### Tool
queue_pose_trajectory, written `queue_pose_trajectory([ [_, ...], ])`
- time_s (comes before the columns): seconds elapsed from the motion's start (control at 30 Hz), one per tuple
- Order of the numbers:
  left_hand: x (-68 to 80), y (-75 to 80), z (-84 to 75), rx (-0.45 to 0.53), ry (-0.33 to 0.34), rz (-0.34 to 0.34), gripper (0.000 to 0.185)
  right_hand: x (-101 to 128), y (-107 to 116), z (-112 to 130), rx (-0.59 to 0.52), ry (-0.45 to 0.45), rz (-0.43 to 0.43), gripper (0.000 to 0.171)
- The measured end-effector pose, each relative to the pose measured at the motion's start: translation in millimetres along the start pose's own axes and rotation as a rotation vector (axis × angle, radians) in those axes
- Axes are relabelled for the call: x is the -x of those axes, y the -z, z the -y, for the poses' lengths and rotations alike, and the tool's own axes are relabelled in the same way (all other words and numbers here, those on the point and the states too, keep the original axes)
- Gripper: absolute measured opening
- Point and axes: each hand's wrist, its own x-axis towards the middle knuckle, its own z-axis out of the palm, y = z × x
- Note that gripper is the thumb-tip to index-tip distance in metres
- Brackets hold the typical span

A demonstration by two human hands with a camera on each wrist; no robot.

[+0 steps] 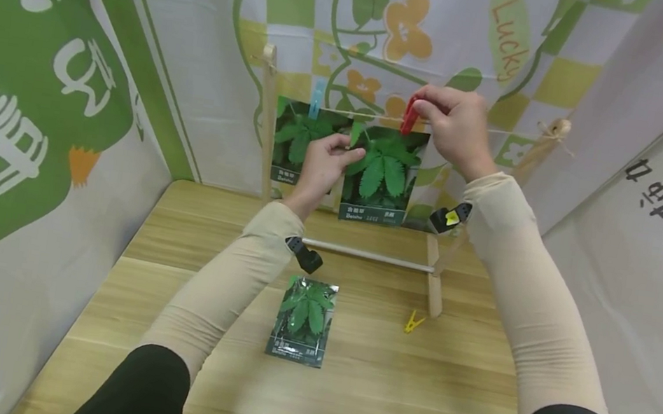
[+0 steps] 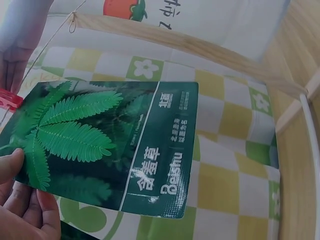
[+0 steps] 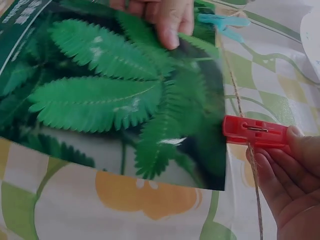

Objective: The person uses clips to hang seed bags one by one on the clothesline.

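Note:
My left hand [image 1: 323, 167] pinches the left edge of a green seed packet [image 1: 382, 186] with a fern-like leaf picture, thumb in front. The packet hangs at a twine line [image 3: 235, 82]. With thumb and fingers, my right hand [image 1: 459, 124] pinches the end of a red clothespin [image 3: 255, 131], whose other end is at the packet's top edge and across the twine. To the left, a second packet [image 1: 290, 136] hangs from the line under a light blue clothespin [image 1: 317, 99], partly hidden by my left hand.
The twine is strung between two wooden posts, the left post [image 1: 267, 120] and the right post [image 1: 540, 148], joined below by a pale rod [image 1: 369, 255]. A third packet [image 1: 303, 321] lies on the wooden table [image 1: 354, 408]. Near the right foot [image 1: 433, 285] lies a yellow clothespin [image 1: 413, 322].

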Motion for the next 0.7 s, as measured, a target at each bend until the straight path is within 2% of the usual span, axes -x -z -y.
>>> queue_pose_trajectory([
  [0.23,-2.3,-5.8,1.3,0.030,-0.007,-0.014,0.032,3.5,-2.1,-2.1,0.073,0.019,0.042,0.023],
  [0.53,-1.9,-5.3,2.2,-0.010,-0.017,-0.012,0.036,3.9,-3.8,-9.5,-0.054,-0.040,0.092,0.025],
  [0.7,-0.6,-5.2,3.0,-0.028,-0.078,-0.037,0.035,5.8,-3.3,-9.1,-0.063,-0.058,0.101,0.031],
])
